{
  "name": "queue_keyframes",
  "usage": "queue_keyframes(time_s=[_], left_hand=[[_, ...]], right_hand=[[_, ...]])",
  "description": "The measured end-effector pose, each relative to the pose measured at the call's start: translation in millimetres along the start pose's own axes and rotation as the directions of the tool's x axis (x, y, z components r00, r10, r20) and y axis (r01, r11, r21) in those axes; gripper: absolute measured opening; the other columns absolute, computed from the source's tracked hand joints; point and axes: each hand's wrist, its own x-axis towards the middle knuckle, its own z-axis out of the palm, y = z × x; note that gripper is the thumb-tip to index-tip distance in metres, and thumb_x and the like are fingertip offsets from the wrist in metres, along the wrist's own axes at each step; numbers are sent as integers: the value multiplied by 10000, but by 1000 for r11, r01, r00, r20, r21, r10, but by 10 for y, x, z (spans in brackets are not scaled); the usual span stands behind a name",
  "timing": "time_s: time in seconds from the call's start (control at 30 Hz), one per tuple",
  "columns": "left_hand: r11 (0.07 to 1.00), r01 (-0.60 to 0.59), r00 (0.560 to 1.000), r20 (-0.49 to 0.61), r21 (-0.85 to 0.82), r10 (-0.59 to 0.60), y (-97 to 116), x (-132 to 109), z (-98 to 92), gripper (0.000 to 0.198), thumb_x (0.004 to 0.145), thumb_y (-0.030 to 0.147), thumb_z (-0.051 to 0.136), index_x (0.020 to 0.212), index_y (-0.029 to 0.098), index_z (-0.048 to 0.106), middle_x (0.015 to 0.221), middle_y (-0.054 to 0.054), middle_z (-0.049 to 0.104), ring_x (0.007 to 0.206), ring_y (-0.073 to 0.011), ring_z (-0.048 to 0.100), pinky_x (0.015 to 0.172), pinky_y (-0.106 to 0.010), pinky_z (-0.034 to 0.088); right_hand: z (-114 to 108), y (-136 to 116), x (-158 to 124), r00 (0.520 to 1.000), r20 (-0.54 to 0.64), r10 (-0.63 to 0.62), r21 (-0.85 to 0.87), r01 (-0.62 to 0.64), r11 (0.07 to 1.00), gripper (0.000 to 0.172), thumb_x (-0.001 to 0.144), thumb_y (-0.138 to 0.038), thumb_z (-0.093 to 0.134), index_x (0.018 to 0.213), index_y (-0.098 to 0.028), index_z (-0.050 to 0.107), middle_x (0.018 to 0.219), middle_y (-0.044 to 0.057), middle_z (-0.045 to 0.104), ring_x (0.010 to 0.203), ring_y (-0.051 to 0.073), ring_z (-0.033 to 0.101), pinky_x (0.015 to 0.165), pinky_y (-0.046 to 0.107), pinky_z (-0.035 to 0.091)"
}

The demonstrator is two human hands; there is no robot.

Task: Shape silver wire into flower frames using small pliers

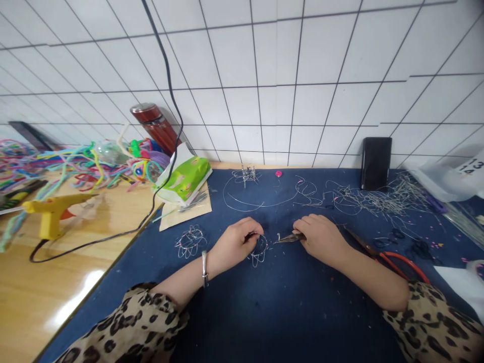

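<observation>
We pinch the looped wire piece [258,259] between close-set thumb and fingers of our left hand [244,239], above the blue mat [242,312]. Right hand [321,235]: fingers wrapped round pliers [287,239], tips just beside the piece. Second wire form [190,242] lies left; wire pile [380,197] far right.

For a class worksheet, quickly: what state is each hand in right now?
Left hand: closed, holding a looped wire piece.
Right hand: closed, holding pliers.
</observation>
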Motion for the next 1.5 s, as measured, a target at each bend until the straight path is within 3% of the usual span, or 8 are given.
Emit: queue_keyframes(time_s=[0.23, 0.43, 0.6, 1.13, 1.5], left_hand=[[999, -8, 999, -45, -42, 6, 62, -3, -23, 183, 754, 28, 443, 793, 171, 549, 862, -29, 557, 759, -130, 532, 698, -264, 445], [1000, 20, 999, -48, -17, -21, 121, -35, -17, 165, 772, 54, 448, 809, 174, 555, 801, -13, 546, 689, -114, 512, 645, -244, 428], [1000, 6, 992, -126, 24, -3, 219, -61, -27, 144, 766, 61, 466, 796, 176, 549, 724, 3, 525, 636, -106, 486, 584, -228, 399], [995, -48, 994, -95, 82, 56, 321, -126, -14, 146, 762, 62, 439, 773, 181, 523, 762, -17, 540, 661, -117, 500, 608, -239, 412], [987, 82, 994, -64, -141, -92, 319, -100, -7, 97, 753, 94, 482, 713, 164, 534, 659, 15, 518, 588, -91, 466, 540, -208, 384]], right_hand=[[-92, -15, 2, 997, 72, 22, 151, -33, 988, 121, 752, -135, 486, 814, -213, 554, 773, -3, 580, 778, 138, 488, 704, 253, 322], [-223, -70, 5, 976, 216, 33, 301, -98, 949, 118, 779, -209, 482, 841, -246, 575, 790, -28, 606, 739, 122, 533, 636, 229, 343], [-265, -120, -2, 959, 281, 43, 276, -124, 953, 115, 756, -233, 517, 844, -266, 583, 754, -40, 618, 693, 122, 545, 596, 228, 336], [-318, -200, -10, 940, 339, 51, 176, -116, 978, 86, 754, -288, 530, 804, -265, 597, 725, -32, 651, 653, 146, 576, 541, 247, 282], [-349, -178, 11, 926, 369, 77, 240, -175, 955, 139, 788, -357, 511, 760, -249, 594, 688, -27, 628, 615, 120, 531, 519, 228, 278]])
